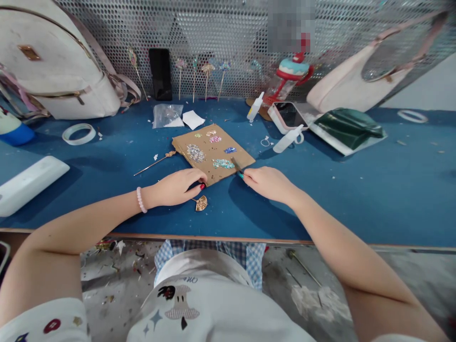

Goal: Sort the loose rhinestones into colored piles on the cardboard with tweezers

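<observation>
A square piece of brown cardboard point(213, 147) lies on the blue table, carrying small heaps of silver sequins point(195, 153), teal sequins point(223, 164), blue sequins point(230, 150) and pink sequins point(215, 139). My left hand point(174, 186) is closed at the near edge of the cardboard, thumb and curled fingers pinching it. In my right hand point(269, 183) is a small flat-bladed tool point(236, 165), its tip over the cardboard beside the teal heap. Just below my left hand is a gold fan-shaped ornament point(201, 203). A thin hairpin point(155, 163) lies left of the cardboard.
Two white squeeze bottles, one nearer point(285, 140) and one farther point(255, 107), lie right of the cardboard near a phone point(285, 115) and a green packet point(347, 128). Several ornamented sticks point(206, 78) lean at the back. A tape roll point(79, 134) and backpack point(71, 61) are left.
</observation>
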`<state>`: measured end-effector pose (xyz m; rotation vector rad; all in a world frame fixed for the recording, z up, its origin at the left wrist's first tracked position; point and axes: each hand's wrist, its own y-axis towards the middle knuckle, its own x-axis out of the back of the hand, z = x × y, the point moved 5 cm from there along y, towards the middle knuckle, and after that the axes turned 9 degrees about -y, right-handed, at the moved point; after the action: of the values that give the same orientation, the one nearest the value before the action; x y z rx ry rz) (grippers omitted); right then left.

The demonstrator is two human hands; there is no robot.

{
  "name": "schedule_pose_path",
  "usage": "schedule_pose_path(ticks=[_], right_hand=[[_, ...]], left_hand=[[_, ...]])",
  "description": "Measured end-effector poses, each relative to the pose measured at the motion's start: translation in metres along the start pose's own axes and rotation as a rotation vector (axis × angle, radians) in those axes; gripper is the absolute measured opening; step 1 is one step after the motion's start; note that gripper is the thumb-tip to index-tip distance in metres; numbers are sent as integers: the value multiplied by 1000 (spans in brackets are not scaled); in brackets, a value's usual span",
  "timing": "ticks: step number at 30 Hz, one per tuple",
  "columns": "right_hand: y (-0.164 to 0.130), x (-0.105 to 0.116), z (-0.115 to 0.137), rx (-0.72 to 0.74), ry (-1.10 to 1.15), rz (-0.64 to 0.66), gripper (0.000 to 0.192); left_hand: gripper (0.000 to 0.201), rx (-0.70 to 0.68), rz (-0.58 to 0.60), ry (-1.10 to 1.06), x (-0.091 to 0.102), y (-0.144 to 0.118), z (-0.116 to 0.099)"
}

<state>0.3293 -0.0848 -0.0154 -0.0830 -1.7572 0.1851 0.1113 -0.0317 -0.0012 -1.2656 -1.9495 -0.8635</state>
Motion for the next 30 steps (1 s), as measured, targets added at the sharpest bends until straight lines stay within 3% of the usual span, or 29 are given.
schedule_pose_path(ticks=[10, 20, 30], right_hand=[[0, 9, 14, 82, -21, 34, 31], [10, 9, -10, -42, 44, 41, 30], [13, 8, 2, 88, -29, 69, 32]], left_hand=[[17, -40, 15, 39, -3, 1, 1], [19, -70, 27, 82, -4, 1, -1], [20, -66, 36, 98, -4, 1, -2]])
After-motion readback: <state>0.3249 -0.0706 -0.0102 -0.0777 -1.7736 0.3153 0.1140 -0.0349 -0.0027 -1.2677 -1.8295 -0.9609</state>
